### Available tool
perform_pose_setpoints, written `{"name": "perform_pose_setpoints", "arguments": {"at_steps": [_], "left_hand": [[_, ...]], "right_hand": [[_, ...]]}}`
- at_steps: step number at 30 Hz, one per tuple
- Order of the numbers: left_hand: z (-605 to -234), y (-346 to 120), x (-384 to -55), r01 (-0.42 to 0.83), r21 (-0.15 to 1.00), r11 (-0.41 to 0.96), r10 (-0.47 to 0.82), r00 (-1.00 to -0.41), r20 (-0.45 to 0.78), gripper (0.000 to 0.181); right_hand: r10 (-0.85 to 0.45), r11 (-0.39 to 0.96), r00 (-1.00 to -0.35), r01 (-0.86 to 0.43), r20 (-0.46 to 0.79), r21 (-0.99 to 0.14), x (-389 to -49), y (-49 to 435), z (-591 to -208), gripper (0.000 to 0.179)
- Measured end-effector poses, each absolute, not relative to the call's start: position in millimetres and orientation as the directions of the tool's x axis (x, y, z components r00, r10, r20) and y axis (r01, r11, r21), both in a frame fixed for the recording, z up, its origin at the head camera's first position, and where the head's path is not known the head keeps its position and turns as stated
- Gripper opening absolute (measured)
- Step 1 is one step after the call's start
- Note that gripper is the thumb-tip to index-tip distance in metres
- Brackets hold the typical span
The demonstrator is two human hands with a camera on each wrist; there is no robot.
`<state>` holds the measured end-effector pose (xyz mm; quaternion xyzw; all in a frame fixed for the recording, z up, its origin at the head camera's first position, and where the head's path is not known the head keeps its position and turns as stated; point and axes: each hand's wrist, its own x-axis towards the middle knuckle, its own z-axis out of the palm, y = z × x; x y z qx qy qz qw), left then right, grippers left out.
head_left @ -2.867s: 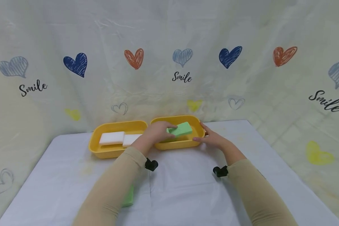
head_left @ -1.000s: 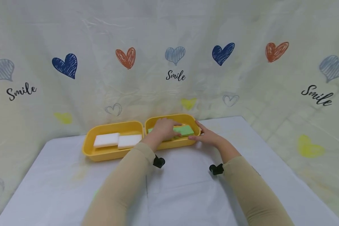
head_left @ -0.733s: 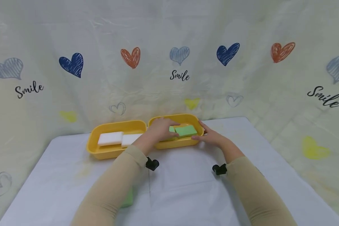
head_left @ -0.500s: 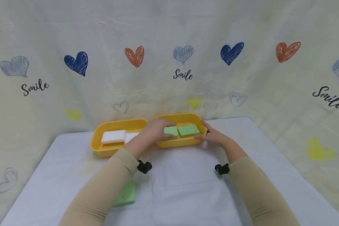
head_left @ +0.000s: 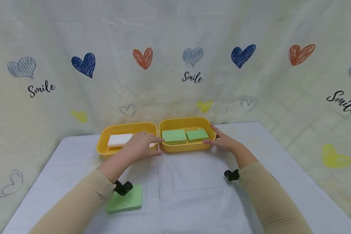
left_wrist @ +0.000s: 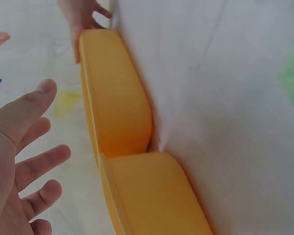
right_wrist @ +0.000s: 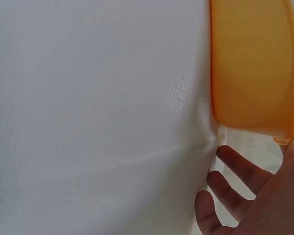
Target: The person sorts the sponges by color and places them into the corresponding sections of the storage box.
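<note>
My left hand hovers by the front of the left yellow tray, holding nothing, its fingers apart in the left wrist view. White sponges lie in this tray; one white sponge shows well, while the hand mostly covers another. Beside it, the right yellow tray contains a green sponge and, to its right, a second green sponge. My right hand touches that tray's right end, thumb at the front rim and a finger toward the back. Its other fingers spread below the rim in the right wrist view.
A larger-looking green sponge lies near the front of the white-covered table, partly under my left wrist. A pale curtain with printed hearts hangs right behind the trays.
Earlier, my left hand held a green sponge over the right tray. That sponge now lies in the tray, and the hand has drawn back left. The right hand stays at the tray's end.
</note>
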<state>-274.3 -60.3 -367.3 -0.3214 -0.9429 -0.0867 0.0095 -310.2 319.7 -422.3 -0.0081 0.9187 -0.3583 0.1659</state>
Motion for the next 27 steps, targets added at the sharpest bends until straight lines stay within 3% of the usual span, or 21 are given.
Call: {"name": "perform_pose_setpoints", "arguments": {"at_steps": [15, 27], "left_hand": [[-390.9, -152.0, -231.7, 0.496, 0.217, 0.841, 0.499, -0.865, 0.043, 0.052], [-405.6, -177.1, -193.0, 0.531, 0.296, 0.794, 0.588, -0.795, -0.149, 0.055]], "right_hand": [[-0.128, 0.747, -0.946, 0.106, -0.298, -0.656, -309.5, 317.7, -425.3, 0.106], [-0.133, 0.748, -0.945, 0.101, -0.298, -0.656, -311.6, 320.1, -423.2, 0.112]]}}
